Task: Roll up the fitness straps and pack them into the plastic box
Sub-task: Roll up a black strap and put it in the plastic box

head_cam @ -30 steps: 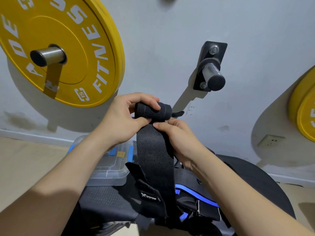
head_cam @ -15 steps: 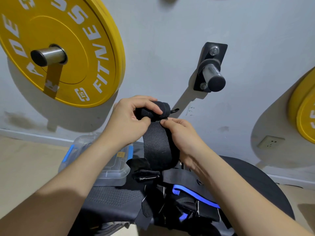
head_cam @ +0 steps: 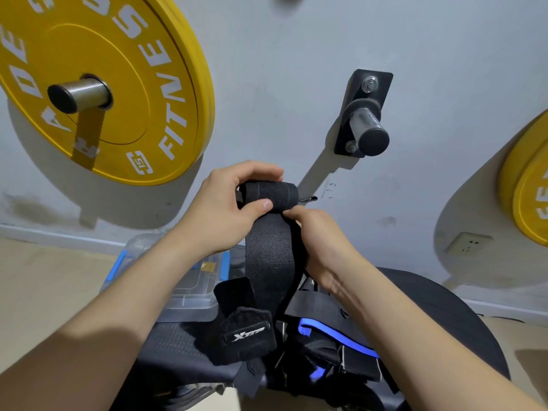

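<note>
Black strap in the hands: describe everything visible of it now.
The black strap is woven fabric, partly rolled. The roll lies horizontal in the left hand, fingers over its top, thumb on its front. The right hand pinches the band's right edge just under the roll. The loose length hangs down to a fuzzy tab with a white logo label, lying on dark gear below. A small loop pokes from the roll's right end.
</note>
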Available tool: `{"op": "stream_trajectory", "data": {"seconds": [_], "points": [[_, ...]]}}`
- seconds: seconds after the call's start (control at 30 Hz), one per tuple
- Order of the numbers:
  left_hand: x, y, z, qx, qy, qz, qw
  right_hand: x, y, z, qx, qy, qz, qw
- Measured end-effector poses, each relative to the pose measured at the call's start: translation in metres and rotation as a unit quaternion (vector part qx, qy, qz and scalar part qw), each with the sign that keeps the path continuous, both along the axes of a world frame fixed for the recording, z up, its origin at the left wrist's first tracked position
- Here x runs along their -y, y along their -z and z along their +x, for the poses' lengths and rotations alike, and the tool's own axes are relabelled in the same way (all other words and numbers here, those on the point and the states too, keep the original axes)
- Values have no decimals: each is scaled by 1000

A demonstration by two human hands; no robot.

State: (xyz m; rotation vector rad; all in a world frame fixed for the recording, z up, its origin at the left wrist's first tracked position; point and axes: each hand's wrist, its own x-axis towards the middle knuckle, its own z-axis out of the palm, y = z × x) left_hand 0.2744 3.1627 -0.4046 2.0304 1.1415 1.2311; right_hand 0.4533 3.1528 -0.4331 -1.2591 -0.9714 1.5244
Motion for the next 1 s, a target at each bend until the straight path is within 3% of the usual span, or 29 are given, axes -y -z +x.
{"op": "stream_trajectory", "data": {"seconds": [0.1, 0.3, 0.37, 0.43, 0.53, 0.67, 0.77, 0.83, 0.93, 1.0], "points": [[-2, -1, -3, 9, 23, 3, 1000, 1, -3, 0, -31, -33, 28, 999], [-4, 2, -7, 145, 76, -50, 985, 3, -5, -1, 54, -7, 126, 991], [-2, 4, 0, 192, 41, -123, 973, 3, -7, 1, 68, 2, 166, 984], [-4, 8, 2, 184, 35, -188, 964, 5, -8, 1, 80, -2, 180, 980], [-5, 8, -1, 171, 70, -211, 960, 8, -7, 0, 104, -4, 178, 979], [-8, 8, -4, 163, 38, -152, 974, 11, -7, -3, 100, -21, 140, 985], [-9, 9, -5, 170, 18, -122, 978, 9, -6, 1, 5, -27, 90, 996], [-9, 8, -7, 186, 15, -124, 975, 11, -8, 4, -5, -58, 50, 997], [-8, 9, -9, 195, -6, -131, 972, 10, -1, 4, 103, -21, 40, 994], [-7, 11, -7, 191, -29, -126, 973, 14, 6, 2, 205, 54, 114, 971]]}}
